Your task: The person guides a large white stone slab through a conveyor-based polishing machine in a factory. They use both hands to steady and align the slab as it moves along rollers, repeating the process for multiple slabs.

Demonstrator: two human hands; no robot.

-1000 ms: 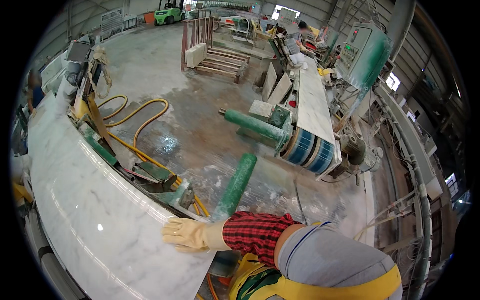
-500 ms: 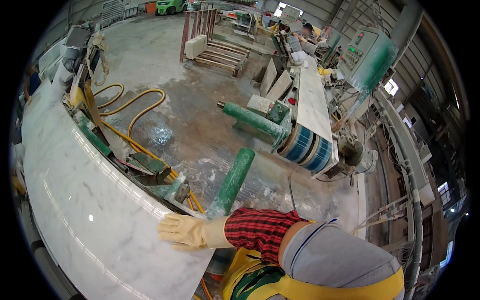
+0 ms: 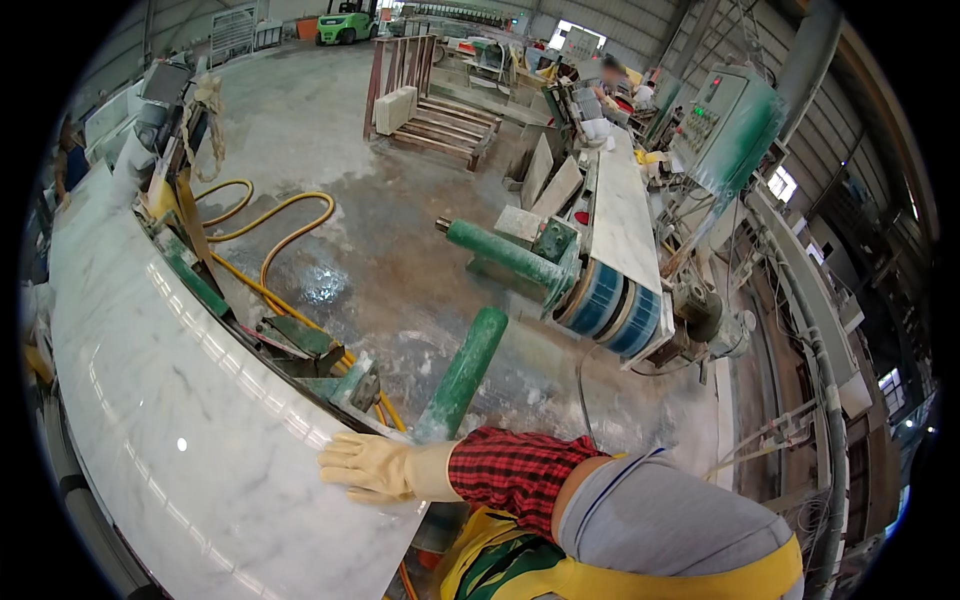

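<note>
My right hand (image 3: pixel 370 466), in a cream rubber glove, lies flat on a polished white marble slab (image 3: pixel 180 400) with grey veining. Its fingers are stretched out toward the left, and it grips nothing. The palm rests near the slab's right edge. A red and black checked sleeve cover (image 3: pixel 520 475) wraps the forearm below a grey shirt sleeve (image 3: pixel 670 515). My left hand does not show.
Beyond the slab edge stand a green metal cylinder (image 3: pixel 465 370) and yellow hoses (image 3: pixel 300 192) on wet floor. A roller machine (image 3: pixel 610 305) carries a pale slab (image 3: pixel 625 205). A control box (image 3: pixel 720 130), wooden rack (image 3: pixel 440 135), green forklift (image 3: pixel 346 22) and people (image 3: pixel 610 80) are farther off.
The view has shifted slightly, so the background sits a little differently. My right hand stays flat at the same spot on the marble.
</note>
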